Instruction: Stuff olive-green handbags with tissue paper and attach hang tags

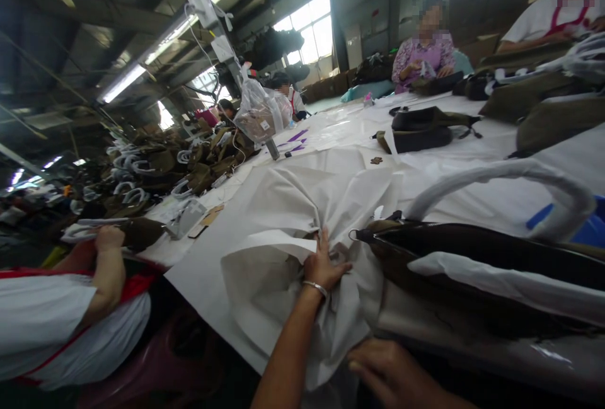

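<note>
Sheet (265, 270), crumpled, under left hand (326, 270); bag (472, 239) beside.

Paper (278, 201) off-white; bag (463, 239) dark olive (handle wrapping (510, 171) grey).

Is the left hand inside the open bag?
No, the left hand presses on the crumpled white sheet, beside the open bag.

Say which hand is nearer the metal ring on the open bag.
Left. The left hand rests on the crumpled white sheet, just below and left of the metal ring in the picture; the right hand is farther, well below it near the bottom edge.
</note>
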Demonstrator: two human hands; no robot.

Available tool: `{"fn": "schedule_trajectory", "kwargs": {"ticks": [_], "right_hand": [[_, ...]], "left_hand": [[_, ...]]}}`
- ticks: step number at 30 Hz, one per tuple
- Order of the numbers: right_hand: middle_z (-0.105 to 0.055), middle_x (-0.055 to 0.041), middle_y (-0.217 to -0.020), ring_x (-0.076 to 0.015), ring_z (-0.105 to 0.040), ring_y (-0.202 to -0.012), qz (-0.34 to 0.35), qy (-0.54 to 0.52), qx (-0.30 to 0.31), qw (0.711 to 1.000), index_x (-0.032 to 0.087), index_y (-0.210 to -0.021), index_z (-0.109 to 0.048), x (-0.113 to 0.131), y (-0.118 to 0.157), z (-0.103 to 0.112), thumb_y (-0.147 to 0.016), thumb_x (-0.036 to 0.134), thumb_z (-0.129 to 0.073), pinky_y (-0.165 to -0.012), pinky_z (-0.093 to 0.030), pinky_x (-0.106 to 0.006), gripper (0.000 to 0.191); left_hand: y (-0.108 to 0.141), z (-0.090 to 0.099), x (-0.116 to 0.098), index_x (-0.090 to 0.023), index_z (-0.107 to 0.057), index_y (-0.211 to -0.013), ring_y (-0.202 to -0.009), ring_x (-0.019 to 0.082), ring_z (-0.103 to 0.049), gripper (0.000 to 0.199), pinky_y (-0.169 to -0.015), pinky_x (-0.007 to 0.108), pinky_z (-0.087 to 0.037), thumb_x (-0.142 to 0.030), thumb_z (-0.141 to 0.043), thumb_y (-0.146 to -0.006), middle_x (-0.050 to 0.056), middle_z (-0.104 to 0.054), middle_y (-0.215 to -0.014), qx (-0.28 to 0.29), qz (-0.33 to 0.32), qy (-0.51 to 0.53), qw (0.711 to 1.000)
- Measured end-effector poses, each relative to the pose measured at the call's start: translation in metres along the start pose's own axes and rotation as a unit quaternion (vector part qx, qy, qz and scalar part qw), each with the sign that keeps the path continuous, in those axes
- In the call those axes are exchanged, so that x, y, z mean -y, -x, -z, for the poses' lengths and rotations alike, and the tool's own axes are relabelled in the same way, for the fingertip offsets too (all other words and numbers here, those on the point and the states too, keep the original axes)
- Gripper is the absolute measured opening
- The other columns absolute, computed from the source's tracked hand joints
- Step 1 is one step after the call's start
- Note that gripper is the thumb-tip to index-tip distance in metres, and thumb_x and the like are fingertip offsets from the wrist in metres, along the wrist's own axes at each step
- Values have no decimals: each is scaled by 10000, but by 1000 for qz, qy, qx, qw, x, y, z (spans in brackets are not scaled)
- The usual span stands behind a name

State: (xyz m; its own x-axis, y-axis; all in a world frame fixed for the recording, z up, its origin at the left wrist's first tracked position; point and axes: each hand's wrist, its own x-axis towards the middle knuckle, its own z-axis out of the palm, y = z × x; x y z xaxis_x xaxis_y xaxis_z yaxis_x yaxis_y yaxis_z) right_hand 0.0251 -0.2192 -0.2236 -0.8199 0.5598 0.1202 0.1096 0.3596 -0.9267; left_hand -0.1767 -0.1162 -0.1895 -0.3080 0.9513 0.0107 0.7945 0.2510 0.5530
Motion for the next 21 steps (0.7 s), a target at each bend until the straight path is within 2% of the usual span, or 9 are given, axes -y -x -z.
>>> {"fn": "schedule_trajectory", "kwargs": {"ticks": [1, 3, 5, 8, 11, 14, 16, 19, 21], "right_hand": [[-775, -104, -1075, -241, -725, -1025, -62, -21, -77, 995, 215, -1028, -770, -3, 7, 13, -1013, 430, -467, -944, -553, -338, 372], [-709, -113, -1311, -300, -635, -1265, -178, -95, -218, 955, 237, -1212, -737, -6, 16, 37, -933, 568, -578, -1127, -466, -441, 462], [-592, -97, -1484, -317, -502, -1421, -255, -202, -290, 900, 246, -1350, -664, -6, 15, 52, -833, 641, -674, -1220, -359, -491, 650], [-452, -40, -1608, -284, -381, -1506, -256, -369, -288, 846, 287, -1402, -606, 2, -4, 58, -805, 607, -739, -1231, -349, -481, 691], [-468, -16, -1597, -270, -404, -1494, -228, -461, -277, 811, 293, -1279, -655, 10, -33, 55, -787, 530, -782, -1172, -451, -431, 561], [-563, -47, -1512, -266, -497, -1428, -227, -470, -267, 810, 266, -1224, -661, 14, -62, 52, -817, 547, -755, -1117, -514, -399, 504], [-598, -80, -1470, -287, -555, -1374, -228, -457, -248, 823, 252, -1270, -646, 16, -76, 51, -850, 602, -713, -1079, -544, -444, 551], [-619, -116, -1444, -318, -596, -1325, -222, -425, -210, 852, 227, -1315, -641, 16, -89, 48, -839, 664, -694, -1050, -550, -498, 649], [-633, -123, -1430, -290, -599, -1327, -207, -387, -205, 875, 205, -1307, -656, 14, -91, 45, -847, 672, -670, -1118, -494, -449, 656]], "left_hand": [[3, 0, 3, -212, -319, -1619, -1471, 380, -422, 1172, -1200, 432, -351, -352, -921, -623, 175, -370, -1647, 4, -3, 5, 1000], [2, 7, 11, -215, -284, -1632, -1424, 333, -492, 1065, -1177, 392, -389, -216, -833, -719, 146, -456, -1601, 3, 5, 18, 1000], [-3, 16, 18, -201, -283, -1632, -1376, 312, -548, 994, -1143, 379, -430, -100, -746, -758, 145, -533, -1543, -3, 22, 34, 999], [-10, 26, 26, -202, -339, -1611, -1334, 293, -594, 933, -1103, 361, -469, -40, -696, -764, 136, -585, -1497, -9, 38, 63, 997], [-12, 36, 28, -196, -381, -1590, -1336, 283, -597, 931, -1107, 351, -470, -22, -706, -736, 124, -607, -1477, -13, 40, 87, 995], [-4, 48, 23, -154, -414, -1568, -1356, 327, -572, 935, -1133, 410, -450, -16, -721, -696, 152, -615, -1461, -23, 44, 101, 994], [10, 53, 12, -150, -436, -1553, -1367, 345, -557, 911, -1145, 441, -434, -29, -715, -695, 152, -620, -1454, -25, 40, 114, 992], [46, 46, -13, -188, -509, -1499, -1244, 304, -652, 805, -1075, 403, -503, -61, -688, -725, 94, -704, -1348, 6, 9, 158, 987], [74, 34, -31, -204, -582, -1433, -1135, 256, -706, 655, -1013, 359, -548, -96, -638, -789, 60, -742, -1277, 43, -15, 195, 980]]}}
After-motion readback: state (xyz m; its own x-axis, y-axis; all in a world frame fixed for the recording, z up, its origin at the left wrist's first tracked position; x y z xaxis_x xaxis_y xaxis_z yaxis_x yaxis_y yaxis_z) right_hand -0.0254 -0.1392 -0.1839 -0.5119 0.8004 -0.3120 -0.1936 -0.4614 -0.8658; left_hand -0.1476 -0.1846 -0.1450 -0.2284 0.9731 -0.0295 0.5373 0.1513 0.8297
